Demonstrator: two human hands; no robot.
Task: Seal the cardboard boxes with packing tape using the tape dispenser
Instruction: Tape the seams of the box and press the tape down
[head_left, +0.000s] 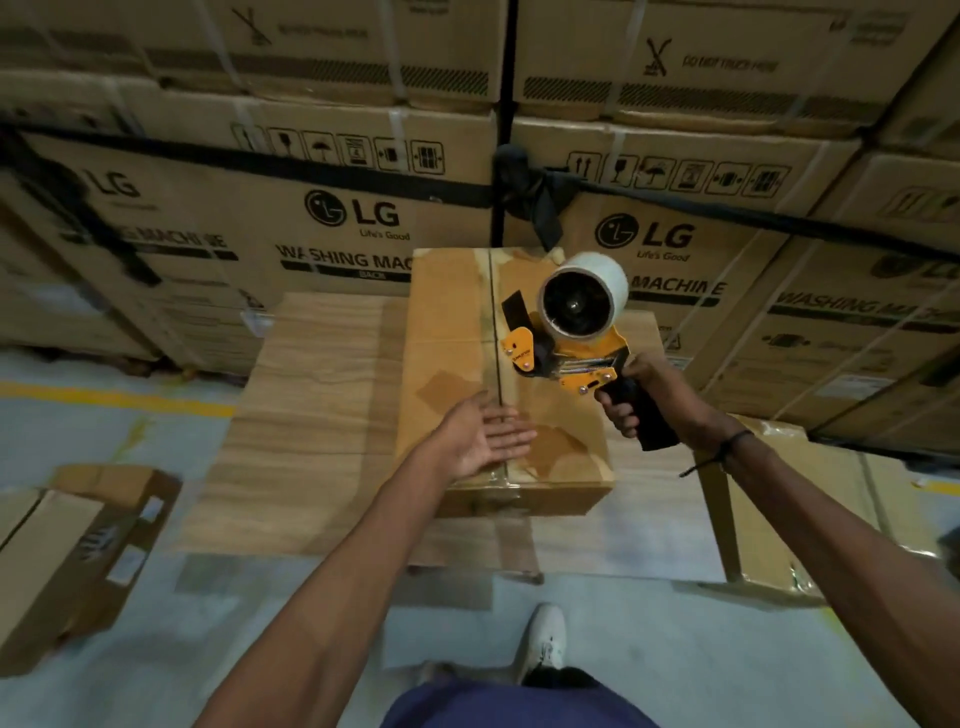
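The left hand (480, 434) lies flat, fingers straight, on the near end of the cardboard box (498, 374) on the worktop (322, 415). The right hand (641, 397) grips the tape dispenser (571, 332) above the box's right side, before stacked washing-machine cartons (332, 218).

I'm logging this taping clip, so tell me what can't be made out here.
- Head view: whether tape covers the brown cardboard box's centre seam; glare blurs it.
- Black handle of the yellow tape dispenser: wrapped by the right hand.
- Box's near seam: hidden under the left hand.
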